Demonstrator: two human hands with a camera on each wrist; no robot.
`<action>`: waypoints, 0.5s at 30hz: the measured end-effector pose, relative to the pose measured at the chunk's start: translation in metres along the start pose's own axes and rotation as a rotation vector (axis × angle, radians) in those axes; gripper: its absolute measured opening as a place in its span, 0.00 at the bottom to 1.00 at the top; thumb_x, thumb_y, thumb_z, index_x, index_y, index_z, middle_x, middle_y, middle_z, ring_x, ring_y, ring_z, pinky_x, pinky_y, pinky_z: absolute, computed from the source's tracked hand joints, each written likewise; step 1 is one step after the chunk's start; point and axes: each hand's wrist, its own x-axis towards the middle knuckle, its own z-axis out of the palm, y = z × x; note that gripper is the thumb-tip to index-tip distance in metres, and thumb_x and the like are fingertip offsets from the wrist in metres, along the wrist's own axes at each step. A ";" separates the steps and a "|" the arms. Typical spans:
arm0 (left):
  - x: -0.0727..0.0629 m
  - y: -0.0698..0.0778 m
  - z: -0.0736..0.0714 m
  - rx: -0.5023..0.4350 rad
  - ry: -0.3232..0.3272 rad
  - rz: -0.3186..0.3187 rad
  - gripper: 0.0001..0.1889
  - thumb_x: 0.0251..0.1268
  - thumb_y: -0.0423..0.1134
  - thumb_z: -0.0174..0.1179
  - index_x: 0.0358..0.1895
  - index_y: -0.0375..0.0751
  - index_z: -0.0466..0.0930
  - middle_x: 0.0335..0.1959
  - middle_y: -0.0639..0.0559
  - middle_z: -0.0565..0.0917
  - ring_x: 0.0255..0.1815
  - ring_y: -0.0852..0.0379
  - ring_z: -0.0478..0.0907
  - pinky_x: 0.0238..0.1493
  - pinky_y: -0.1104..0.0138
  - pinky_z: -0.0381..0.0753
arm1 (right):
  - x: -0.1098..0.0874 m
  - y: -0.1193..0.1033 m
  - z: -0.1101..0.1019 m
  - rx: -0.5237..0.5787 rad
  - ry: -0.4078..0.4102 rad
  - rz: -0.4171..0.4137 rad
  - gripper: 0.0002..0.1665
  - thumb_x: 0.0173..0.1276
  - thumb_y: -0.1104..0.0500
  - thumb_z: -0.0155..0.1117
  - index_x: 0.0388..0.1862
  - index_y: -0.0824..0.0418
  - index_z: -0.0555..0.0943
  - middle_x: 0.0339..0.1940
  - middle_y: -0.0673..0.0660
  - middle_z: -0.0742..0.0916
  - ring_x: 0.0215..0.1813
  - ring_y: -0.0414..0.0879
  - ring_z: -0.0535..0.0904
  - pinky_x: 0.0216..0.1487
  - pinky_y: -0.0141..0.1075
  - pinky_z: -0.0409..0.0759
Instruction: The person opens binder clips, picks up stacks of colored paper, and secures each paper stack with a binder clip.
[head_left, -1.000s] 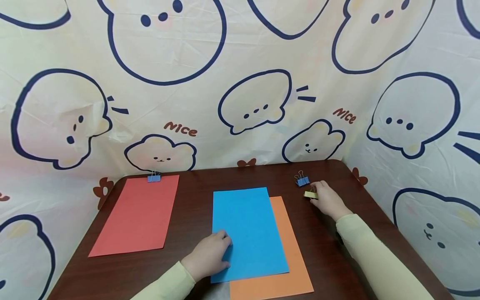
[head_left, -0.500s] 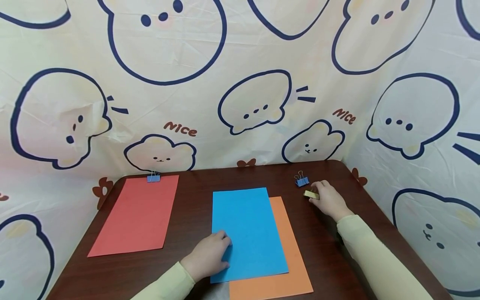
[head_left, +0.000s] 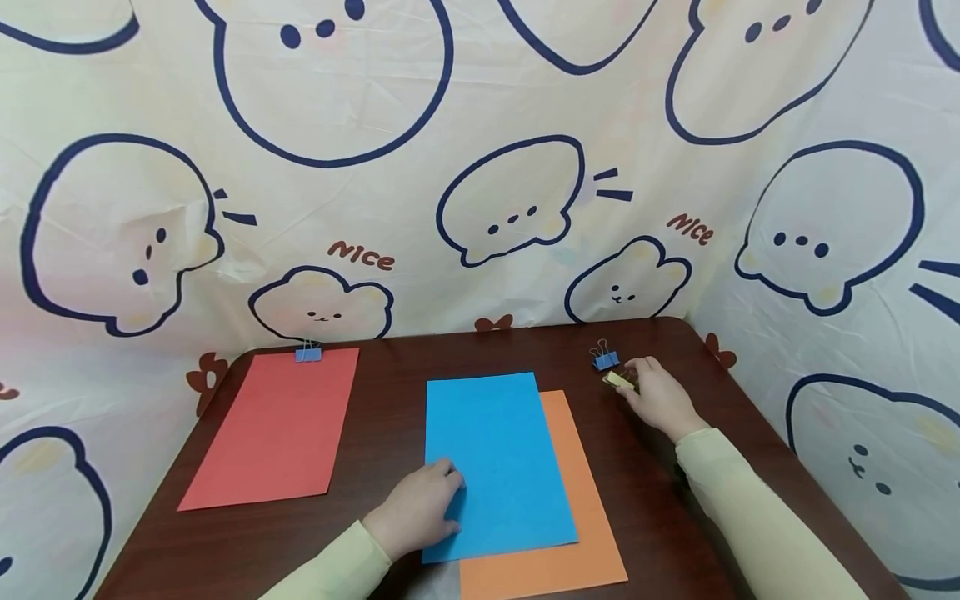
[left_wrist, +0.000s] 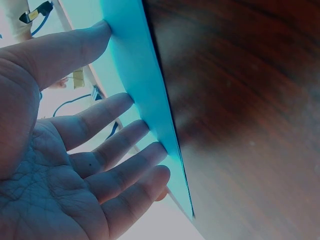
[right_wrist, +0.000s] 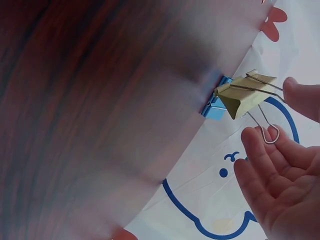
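My right hand point(head_left: 662, 402) holds a yellow binder clip point(head_left: 618, 380) at the back right of the table. In the right wrist view the thumb is at one wire handle of the yellow binder clip point(right_wrist: 242, 100), and the fingers are at the other. Just behind it lies a blue binder clip point(head_left: 605, 361), handles up. Fingertips of my left hand point(head_left: 416, 510) rest on the left edge of a blue sheet point(head_left: 495, 458); its fingers point(left_wrist: 107, 155) are loosely extended in the left wrist view. Beneath the blue sheet, an orange sheet point(head_left: 581, 483) sticks out at the right and front.
On the left lies a red sheet point(head_left: 273, 429) with another blue binder clip point(head_left: 308, 355) at its top edge. The dark wooden table point(head_left: 390, 417) meets a patterned cloth backdrop point(head_left: 420, 317) behind and at the right. A greyish patch point(head_left: 442, 581) shows at the front, beside the orange sheet.
The yellow binder clip has turned in my right hand and shifted slightly back, closer to the blue clip. My left hand and the sheets stay in place.
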 end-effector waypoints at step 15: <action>-0.001 0.000 -0.001 0.001 0.001 -0.006 0.25 0.54 0.46 0.79 0.52 0.39 0.84 0.47 0.46 0.81 0.41 0.54 0.80 0.44 0.60 0.85 | -0.001 -0.001 0.002 -0.026 0.076 -0.062 0.19 0.73 0.61 0.68 0.56 0.73 0.78 0.49 0.68 0.82 0.45 0.58 0.84 0.45 0.51 0.85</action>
